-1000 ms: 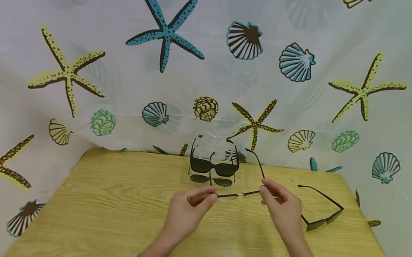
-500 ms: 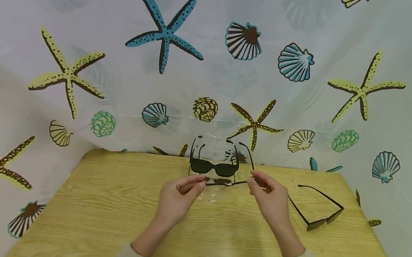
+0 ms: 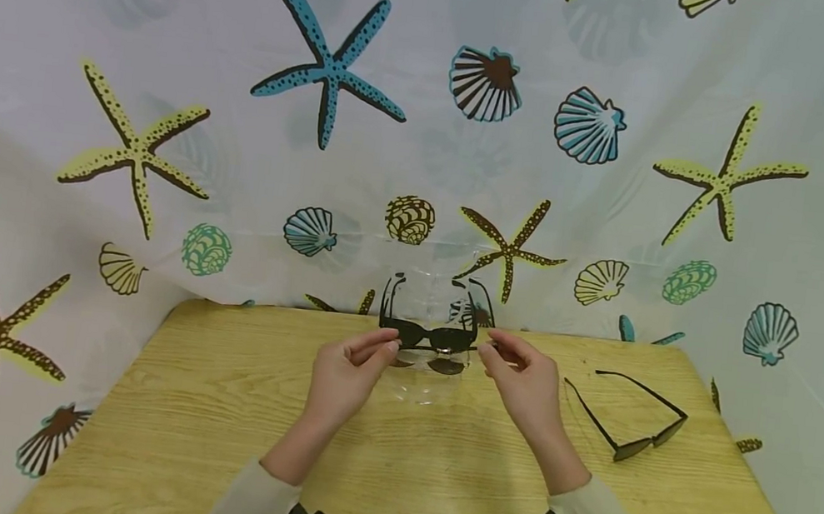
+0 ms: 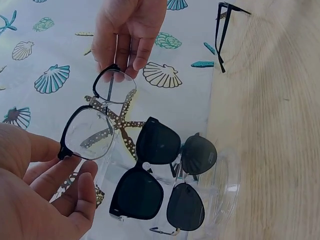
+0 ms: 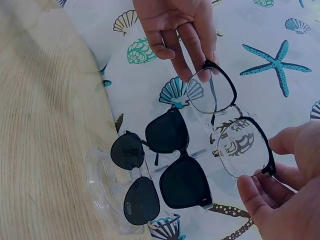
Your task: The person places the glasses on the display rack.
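Both hands hold a pair of eyeglasses (image 4: 98, 102) with clear lenses and black upper rims. My left hand (image 3: 342, 375) pinches one end of the frame between thumb and fingers, and my right hand (image 3: 527, 382) grips the other end. Their temples point away toward the curtain. Just in front of and below the glasses in the wrist views, a clear stand (image 5: 95, 175) bears two pairs: thick black sunglasses (image 4: 136, 192) and, lower, thin-rimmed sunglasses (image 4: 198, 154). In the head view the held frame overlaps the sunglasses.
Another pair of black sunglasses (image 3: 633, 449) lies unfolded on the wooden table (image 3: 230, 405), right of my right hand. A white curtain (image 3: 408, 148) printed with starfish and shells hangs behind the table. Small black devices sit at both wrists.
Both hands have moved the eyeglasses away from me and to the left, from over the table to the stand. The sunglasses on the stand and table stay put.
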`<state>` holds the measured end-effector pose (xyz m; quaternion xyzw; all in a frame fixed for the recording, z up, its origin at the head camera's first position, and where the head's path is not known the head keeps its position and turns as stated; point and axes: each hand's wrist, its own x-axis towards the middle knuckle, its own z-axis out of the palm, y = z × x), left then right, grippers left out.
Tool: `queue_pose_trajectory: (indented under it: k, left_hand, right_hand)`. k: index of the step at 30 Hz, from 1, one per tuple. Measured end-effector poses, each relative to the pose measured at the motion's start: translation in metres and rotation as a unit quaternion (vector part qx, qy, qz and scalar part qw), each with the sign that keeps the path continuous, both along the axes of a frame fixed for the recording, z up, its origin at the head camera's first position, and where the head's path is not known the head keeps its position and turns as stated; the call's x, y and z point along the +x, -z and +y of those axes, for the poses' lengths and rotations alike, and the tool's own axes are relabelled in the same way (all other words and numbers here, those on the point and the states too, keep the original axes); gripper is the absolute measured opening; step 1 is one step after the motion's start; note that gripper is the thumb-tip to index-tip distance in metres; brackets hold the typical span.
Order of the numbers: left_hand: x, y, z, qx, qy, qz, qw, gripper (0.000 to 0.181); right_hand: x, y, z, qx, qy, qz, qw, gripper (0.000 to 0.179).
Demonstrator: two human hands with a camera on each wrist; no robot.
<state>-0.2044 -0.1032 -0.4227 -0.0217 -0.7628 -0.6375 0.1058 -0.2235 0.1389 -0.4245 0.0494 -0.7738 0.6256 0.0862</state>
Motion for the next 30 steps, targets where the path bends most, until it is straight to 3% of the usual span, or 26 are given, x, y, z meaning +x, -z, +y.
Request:
queue_pose_trajectory:
  k: [11,21,30]
  left_hand:
    - [-0.02,-0.006,-0.003,-0.012,-0.014,-0.002,0.9998,0.03]
    - [-0.023,0.0,-0.009,-0.043,-0.032,-0.014,0.9985,0.029]
    - [-0.04,-0.009,-0.008,-0.049,-0.033,-0.002,0.9983,0.029]
  right_hand:
    - [-0.017,-0.005,-0.007,0.029,0.011,0.003,0.9995,0.037]
    - [-0.02,0.004,-0.017,0.031,0.013,0.002,0.9994,0.039]
    - [-0.034,-0.002,-0.016,0.031,0.02,0.009,0.9993,0.038]
